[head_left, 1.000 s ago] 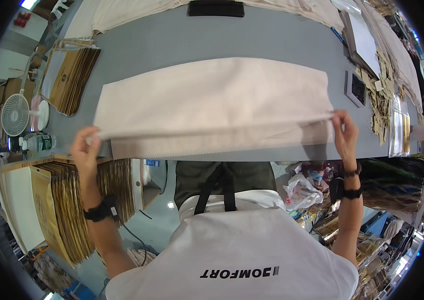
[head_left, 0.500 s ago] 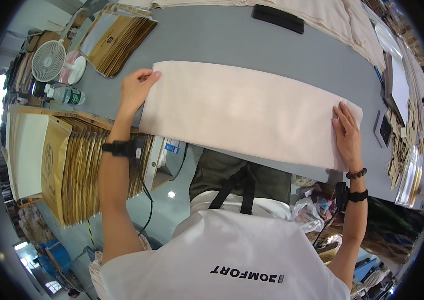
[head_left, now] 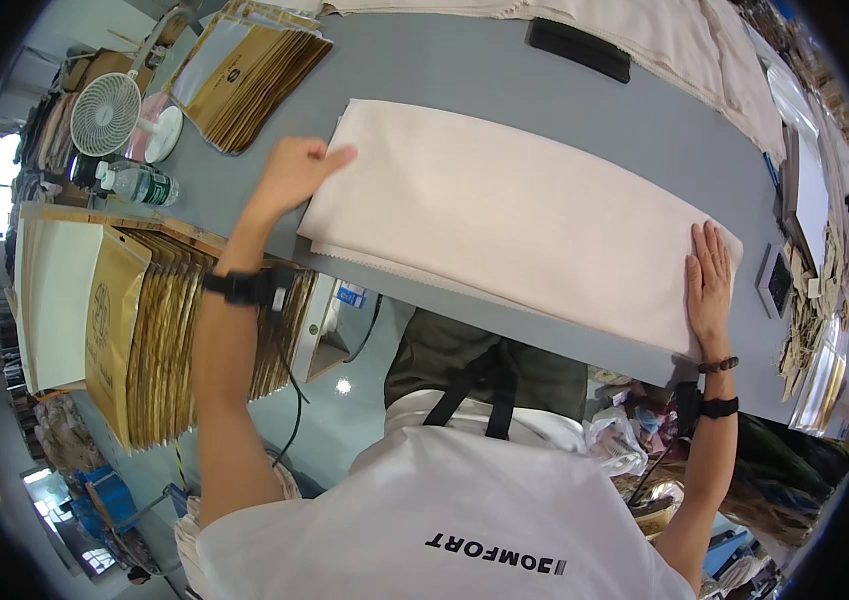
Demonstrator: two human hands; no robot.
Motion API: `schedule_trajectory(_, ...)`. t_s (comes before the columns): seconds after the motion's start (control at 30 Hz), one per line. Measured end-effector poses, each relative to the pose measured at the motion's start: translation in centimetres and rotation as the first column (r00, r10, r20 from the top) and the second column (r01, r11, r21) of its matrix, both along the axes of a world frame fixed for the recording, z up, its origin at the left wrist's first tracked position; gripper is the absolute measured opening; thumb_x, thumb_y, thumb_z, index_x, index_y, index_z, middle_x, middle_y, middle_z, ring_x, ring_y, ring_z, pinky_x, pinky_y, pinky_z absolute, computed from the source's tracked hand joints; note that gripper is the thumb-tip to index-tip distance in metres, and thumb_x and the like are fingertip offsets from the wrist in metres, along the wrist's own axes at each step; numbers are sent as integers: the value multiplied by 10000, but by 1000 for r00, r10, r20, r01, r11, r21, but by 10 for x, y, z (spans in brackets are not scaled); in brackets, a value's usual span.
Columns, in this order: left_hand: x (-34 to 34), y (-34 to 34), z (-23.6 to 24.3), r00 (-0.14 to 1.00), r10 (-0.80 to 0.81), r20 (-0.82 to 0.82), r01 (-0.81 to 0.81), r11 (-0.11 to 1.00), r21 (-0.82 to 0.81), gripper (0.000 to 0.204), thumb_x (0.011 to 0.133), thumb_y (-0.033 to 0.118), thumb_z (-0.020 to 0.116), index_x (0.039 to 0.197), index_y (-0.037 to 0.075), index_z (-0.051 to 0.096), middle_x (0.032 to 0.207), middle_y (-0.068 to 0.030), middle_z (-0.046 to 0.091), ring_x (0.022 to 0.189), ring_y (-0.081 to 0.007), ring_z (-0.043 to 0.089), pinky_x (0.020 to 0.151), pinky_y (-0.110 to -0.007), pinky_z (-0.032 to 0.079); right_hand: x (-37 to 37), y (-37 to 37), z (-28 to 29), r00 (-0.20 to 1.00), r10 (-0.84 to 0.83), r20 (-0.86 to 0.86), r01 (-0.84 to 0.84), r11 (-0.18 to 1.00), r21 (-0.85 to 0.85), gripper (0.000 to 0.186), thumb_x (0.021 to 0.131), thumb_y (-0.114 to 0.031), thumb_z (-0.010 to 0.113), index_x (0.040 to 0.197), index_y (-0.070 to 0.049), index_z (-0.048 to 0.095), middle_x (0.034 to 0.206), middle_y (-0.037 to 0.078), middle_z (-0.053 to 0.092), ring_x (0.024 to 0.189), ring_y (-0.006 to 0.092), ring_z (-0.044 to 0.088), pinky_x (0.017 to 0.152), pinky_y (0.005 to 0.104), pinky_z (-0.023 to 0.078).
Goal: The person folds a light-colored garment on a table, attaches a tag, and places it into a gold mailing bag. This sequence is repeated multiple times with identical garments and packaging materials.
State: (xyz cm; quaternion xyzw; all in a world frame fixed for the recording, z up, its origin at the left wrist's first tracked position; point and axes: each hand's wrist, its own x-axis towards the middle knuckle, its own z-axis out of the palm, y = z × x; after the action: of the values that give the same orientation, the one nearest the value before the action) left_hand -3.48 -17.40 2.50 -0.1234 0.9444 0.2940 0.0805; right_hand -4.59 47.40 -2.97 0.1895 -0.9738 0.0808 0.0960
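A pale pink folded cloth [head_left: 514, 225] lies as a long strip on the grey table [head_left: 484, 70], its layered lower edge showing. My left hand [head_left: 304, 170] is at the strip's left end, thumb stretched toward the cloth, fingers loosely bent and apart from the thumb, slightly blurred. My right hand [head_left: 709, 285] lies open on the right end, fingers extended flat over the fabric.
At back left are gold bags [head_left: 244, 80], a white fan [head_left: 106, 115] and water bottles [head_left: 139, 183]. A black block [head_left: 579, 48] and more pale cloth [head_left: 694, 60] lie behind. A dark tray [head_left: 774, 280] is right. Gold packages [head_left: 174, 340] stand below left.
A second ago both hands held a long edge of the cloth; it now lies folded narrower, with my right hand flattened on it. The view has also turned, shifting the table in frame.
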Motion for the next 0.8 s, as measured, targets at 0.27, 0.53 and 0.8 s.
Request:
schedule_trajectory(0.27, 91, 43, -15, 982, 168, -83, -156, 978, 135, 395, 921, 309, 815, 1165, 17, 707, 821, -68, 723, 687, -146, 642, 632, -327, 512, -15, 22, 18, 995, -3, 101, 5, 1000, -22, 467, 1125, -245, 485, 1579, -145, 524, 1669, 119, 441, 1571, 303, 358, 1313, 452, 205)
schedule_trajectory(0.53, 93, 49, -31, 943, -25, -332, -64, 965, -254, 454, 901, 376, 834, 878, -7, 591, 753, -70, 515, 662, -218, 464, 600, -382, 408, -62, 63, 51, 963, -203, -178, 164, 963, -214, 242, 1000, -210, 695, 1189, -73, 760, 1219, 148, 753, 1089, 338, 708, 927, 422, 564)
schedule_trajectory(0.8, 84, 52, -26, 965, 146, -219, -141, 989, 38, 418, 932, 353, 824, 928, -31, 659, 716, 17, 550, 656, -99, 426, 587, -311, 379, -178, 190, 57, 695, -678, -239, 619, 733, -282, 515, 918, -420, 709, 1276, -52, 740, 1232, 232, 725, 1175, 407, 673, 1025, 461, 534)
